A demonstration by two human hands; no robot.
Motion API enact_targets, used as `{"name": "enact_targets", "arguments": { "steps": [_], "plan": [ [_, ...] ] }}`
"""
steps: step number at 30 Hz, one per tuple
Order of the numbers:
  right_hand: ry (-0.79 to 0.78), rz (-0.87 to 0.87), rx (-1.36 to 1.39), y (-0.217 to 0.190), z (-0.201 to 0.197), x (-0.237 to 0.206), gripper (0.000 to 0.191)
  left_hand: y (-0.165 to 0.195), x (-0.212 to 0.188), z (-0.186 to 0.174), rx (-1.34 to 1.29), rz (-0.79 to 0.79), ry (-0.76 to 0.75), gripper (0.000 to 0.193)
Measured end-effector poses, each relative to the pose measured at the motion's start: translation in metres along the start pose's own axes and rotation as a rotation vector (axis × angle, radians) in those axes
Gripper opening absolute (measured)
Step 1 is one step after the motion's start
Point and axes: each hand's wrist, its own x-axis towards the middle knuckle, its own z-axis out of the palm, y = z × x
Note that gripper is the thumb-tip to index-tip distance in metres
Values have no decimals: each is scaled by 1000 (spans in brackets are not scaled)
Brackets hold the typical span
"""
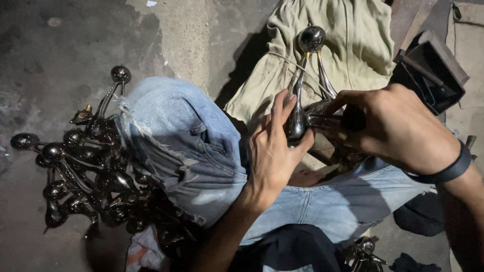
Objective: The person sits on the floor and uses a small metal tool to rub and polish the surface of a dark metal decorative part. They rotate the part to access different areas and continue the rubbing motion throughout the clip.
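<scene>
Above the bent knee in blue jeans [191,146], the left hand [272,151] and the right hand [393,126] are both clamped on a shiny metal piece [305,80], which I think may slip because it looks smooth.

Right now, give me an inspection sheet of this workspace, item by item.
Surface: rough grey concrete floor; the person sits on it in torn blue jeans.
Job's things: shiny dark metal piece with a round knob on top and curved stems, held over the lap.
Clutter: heap of similar metal pieces on the floor; khaki cloth; dark box; one more metal piece at the lower edge.
Grippers: left hand cups the lower bulb; right hand, with a black wristband, grips the base.
Cables: nothing seen.
Surroundings: dim light, hard shadows; no other people seen.
</scene>
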Motion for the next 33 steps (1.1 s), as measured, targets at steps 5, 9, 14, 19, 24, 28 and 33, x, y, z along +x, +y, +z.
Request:
{"name": "enact_targets", "arguments": {
  "steps": [5, 9, 14, 19, 24, 28, 33],
  "plan": [
    [-41, 87, 22, 1, -1, 1, 40, -1, 1, -1, -24, 5, 25, 78],
    [0, -30, 46, 2, -4, 5, 42, -3, 0, 0, -38, 6, 32, 77],
    [-80, -25, 16, 5, -4, 25, 45, -8, -1, -2, -6, 12, -39, 90],
    [-374, 137, 35, 10, -17, 53, 33, -13, -2, -8, -46, 48, -118, 106],
    [-587, 334, -68, 1, -15, 83, 28, -16, -4, -8, -141, 11, -109, 109],
    [-657, 201, -20, 7, -16, 93, 32, -21, -5, -7, -188, -49, -116, 108],
    [-680, 240, 203, 9, -10, 105, 26, -33, -7, -2, -198, -66, -139, 109]
  ]
}}
